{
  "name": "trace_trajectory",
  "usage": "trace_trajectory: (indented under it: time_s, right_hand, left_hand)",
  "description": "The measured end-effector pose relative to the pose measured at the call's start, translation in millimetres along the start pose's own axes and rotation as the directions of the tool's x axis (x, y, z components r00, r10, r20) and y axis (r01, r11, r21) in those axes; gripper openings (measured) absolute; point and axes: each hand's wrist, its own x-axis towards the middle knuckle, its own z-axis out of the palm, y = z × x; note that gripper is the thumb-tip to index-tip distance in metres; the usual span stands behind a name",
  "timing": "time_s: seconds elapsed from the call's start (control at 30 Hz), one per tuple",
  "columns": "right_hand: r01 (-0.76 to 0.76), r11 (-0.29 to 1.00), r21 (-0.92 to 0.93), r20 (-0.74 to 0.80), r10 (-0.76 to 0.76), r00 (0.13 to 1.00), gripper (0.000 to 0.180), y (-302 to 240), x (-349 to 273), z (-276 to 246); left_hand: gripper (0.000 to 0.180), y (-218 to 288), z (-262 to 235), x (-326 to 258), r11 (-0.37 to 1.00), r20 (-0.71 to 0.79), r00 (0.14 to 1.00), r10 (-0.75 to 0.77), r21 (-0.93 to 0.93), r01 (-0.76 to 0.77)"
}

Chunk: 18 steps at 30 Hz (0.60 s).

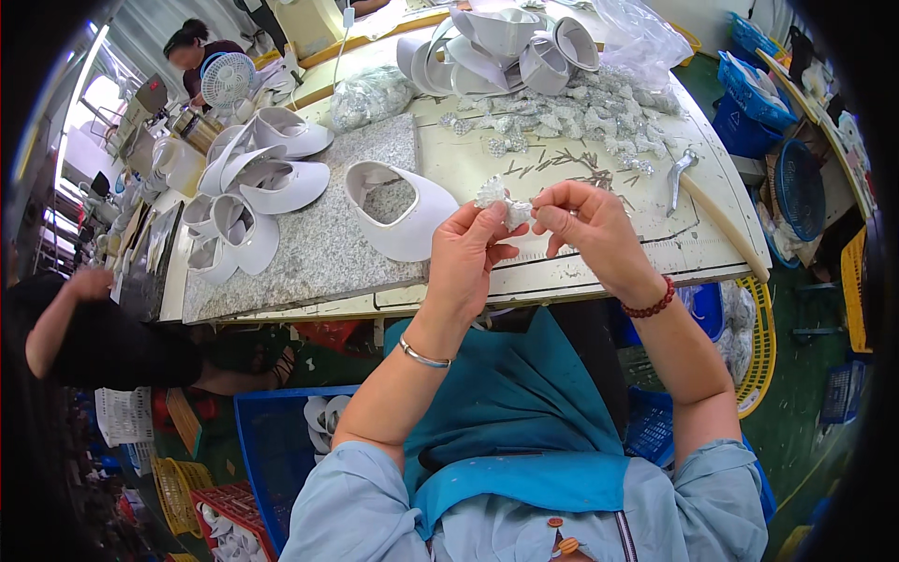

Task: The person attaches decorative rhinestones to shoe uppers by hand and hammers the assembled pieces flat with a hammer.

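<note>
A silvery bow [510, 214] is pinched between the thumb and fingers of the left grip [464, 248], over the worktop [684, 245]; the right grip [596, 234] is nearly closed beside it — on what, I cannot tell. Beyond lie thin brown pieces [571, 169] — leftward, a white visor [417, 234].

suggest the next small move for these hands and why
I'd probably bring the right hand in to the silvery piece: the left hand already holds it up, and the right one is pinched close beside it, though what it pinches, if anything, is too small to tell.
</note>
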Motion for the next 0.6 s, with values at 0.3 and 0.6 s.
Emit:
trace_trajectory:
  time_s: [0.3, 0.6]
  right_hand:
    - [0.083, 0.959, -0.271, -0.044, -0.099, 0.994, 0.016, 7.8, -4.7, 19.3]
    - [0.043, 0.994, -0.103, -0.029, -0.046, 0.999, 0.015, 15.7, -3.0, 16.9]
  left_hand:
    - [0.022, -1.6, 2.8, -19.5, 0.988, -0.014, 1.000, -0.007, -0.153, 0.005]
    - [0.020, 4.1, 1.3, -25.2, 0.962, 0.037, 0.997, -0.065, -0.264, 0.072]
